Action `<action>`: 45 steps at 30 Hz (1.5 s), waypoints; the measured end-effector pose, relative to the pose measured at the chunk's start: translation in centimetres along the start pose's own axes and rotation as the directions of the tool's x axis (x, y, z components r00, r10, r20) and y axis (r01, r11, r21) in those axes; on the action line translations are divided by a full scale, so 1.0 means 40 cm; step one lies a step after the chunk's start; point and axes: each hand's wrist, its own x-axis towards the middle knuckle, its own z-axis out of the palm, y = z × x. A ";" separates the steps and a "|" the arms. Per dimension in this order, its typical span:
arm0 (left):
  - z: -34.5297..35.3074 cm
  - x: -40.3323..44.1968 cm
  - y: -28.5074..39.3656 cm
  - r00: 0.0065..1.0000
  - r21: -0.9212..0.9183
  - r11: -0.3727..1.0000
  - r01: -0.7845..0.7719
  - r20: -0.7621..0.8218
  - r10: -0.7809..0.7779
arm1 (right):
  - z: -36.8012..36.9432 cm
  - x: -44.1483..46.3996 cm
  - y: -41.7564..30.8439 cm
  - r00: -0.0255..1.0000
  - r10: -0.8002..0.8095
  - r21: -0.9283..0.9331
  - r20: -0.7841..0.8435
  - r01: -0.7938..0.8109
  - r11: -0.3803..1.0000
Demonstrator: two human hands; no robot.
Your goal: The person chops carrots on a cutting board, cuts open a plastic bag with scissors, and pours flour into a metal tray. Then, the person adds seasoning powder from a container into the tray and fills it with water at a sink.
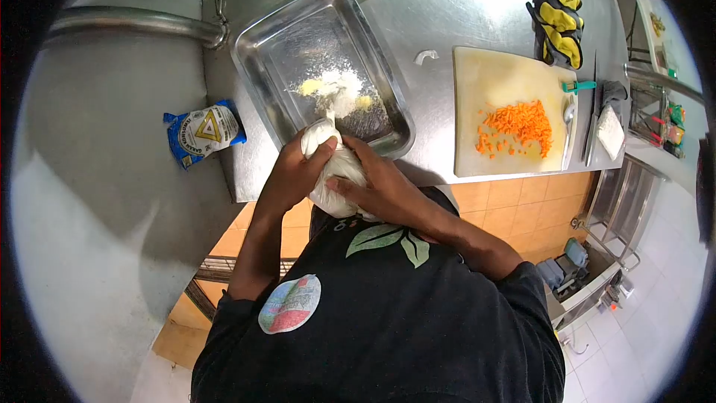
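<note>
Item: 1 white plastic bag (pixel 341 168), held between 2 bare hands, its body low in the grip and its narrowed end projecting past the thumbs toward the tray. Left hand (pixel 289 172): curled around the left side, fingers closed in, thumb across the upper part. Right hand (pixel 384 188): wrapped along the right side, fingers partly bent, thumb across the lower part. Bag's lower end: near the front of the black shirt (pixel 418 313), beyond the table's front edge. Metal tray (pixel 283 48): rectangular, set at a slant, its near rim partly hidden by bag and hands; within, a heap of white powder (pixel 341 82) with 2 yellowish patches, just ahead of the bag's narrowed end; contact between them cannot be told. Left of the tray, 1 blue packet (pixel 205 133), apart from the left hand. Right of the tray, a strip of steel table (pixel 429 116) as side room, bearing 1 pale curved piece (pixel 426 56) toward its far part; beyond it, 1 cutting board (pixel 500 75) with orange chopped pieces (pixel 522 128), well apart from the right hand.
</note>
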 end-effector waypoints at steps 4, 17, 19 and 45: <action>-0.006 -0.005 0.013 1.000 0.061 0.998 0.027 -0.001 -0.027 | 0.001 0.011 -0.008 0.999 -0.009 0.050 0.049 0.007 0.999; -0.013 -0.018 -0.028 0.992 -0.098 0.992 0.078 -0.088 -0.086 | 0.004 0.019 -0.007 0.995 -0.075 0.030 0.067 0.073 0.997; -0.017 -0.018 -0.051 0.979 -0.385 0.914 0.129 -0.096 -0.179 | 0.003 0.020 0.009 0.994 -0.081 0.025 0.070 0.079 0.997; -0.008 -0.030 -0.011 0.988 -0.146 0.978 0.151 0.001 -0.152 | -0.020 -0.010 -0.005 0.998 0.036 0.002 -0.047 -0.036 0.999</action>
